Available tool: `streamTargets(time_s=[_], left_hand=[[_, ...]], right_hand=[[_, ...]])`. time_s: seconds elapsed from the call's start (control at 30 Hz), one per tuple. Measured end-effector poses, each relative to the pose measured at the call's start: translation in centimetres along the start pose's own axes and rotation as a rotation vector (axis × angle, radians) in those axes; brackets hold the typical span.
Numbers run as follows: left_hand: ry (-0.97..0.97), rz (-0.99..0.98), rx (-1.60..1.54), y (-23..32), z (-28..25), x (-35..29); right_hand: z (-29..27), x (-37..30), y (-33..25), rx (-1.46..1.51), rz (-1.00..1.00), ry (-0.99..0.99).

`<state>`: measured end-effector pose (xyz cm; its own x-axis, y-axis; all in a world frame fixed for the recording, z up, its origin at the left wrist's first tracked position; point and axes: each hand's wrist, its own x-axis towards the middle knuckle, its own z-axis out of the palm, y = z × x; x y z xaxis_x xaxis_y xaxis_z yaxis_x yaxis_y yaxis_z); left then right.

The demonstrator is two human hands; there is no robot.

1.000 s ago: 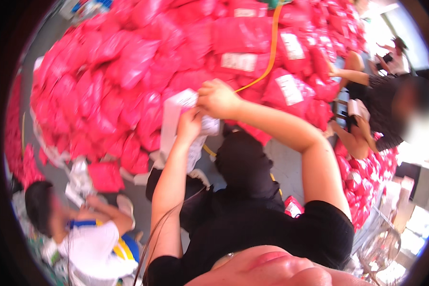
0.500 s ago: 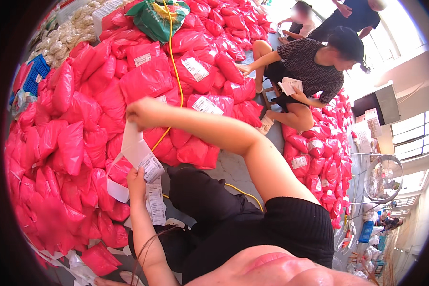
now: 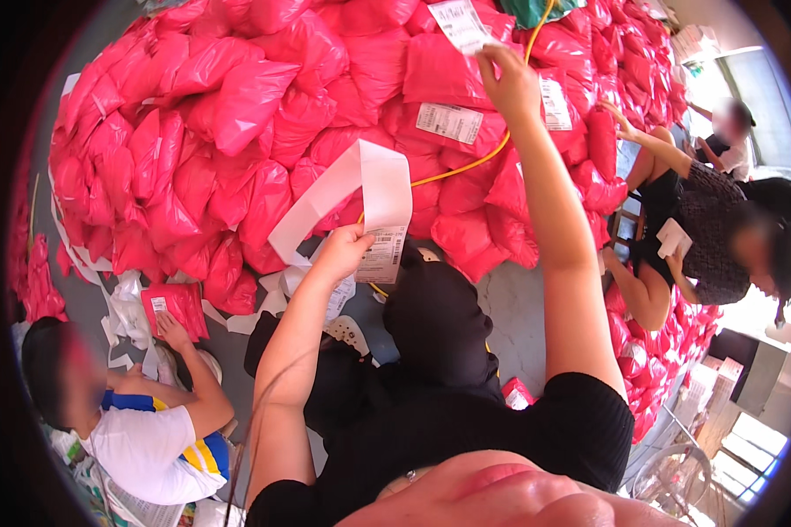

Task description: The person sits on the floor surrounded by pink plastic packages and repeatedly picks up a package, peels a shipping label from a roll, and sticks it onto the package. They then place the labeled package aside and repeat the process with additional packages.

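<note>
White label strip [image 3: 360, 189] loops above the clenched left hand [image 3: 343, 250]; right hand [image 3: 505, 79] pinches 1 label [image 3: 461, 25] onto a pink parcel [image 3: 439, 66].

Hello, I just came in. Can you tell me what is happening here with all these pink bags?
A person sits before a big pile of pink bags. The left hand holds a strip of labels that loops upward. The right hand reaches out to a label on a bag high on the pile. A second person at lower left touches a pink bag on the floor. A third person at right holds a white paper.
</note>
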<state>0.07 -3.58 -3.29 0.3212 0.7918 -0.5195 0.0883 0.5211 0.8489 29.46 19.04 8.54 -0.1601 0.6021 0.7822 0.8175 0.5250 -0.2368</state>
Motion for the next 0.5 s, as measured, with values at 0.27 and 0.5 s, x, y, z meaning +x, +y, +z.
streamTargets(time_s=[0.27, 0.5], left_hand=[[-0.024, -0.037, -0.050, 1.8, 0.6, 0.3], [-0.005, -0.050, -0.035, 1.9, 0.1, 1.5]], right_hand=[[3.9, -8.2, 3.6, -0.298, -0.017, -0.272], [1.2, -5.5, 0.3, -0.560, 0.081, -0.752]])
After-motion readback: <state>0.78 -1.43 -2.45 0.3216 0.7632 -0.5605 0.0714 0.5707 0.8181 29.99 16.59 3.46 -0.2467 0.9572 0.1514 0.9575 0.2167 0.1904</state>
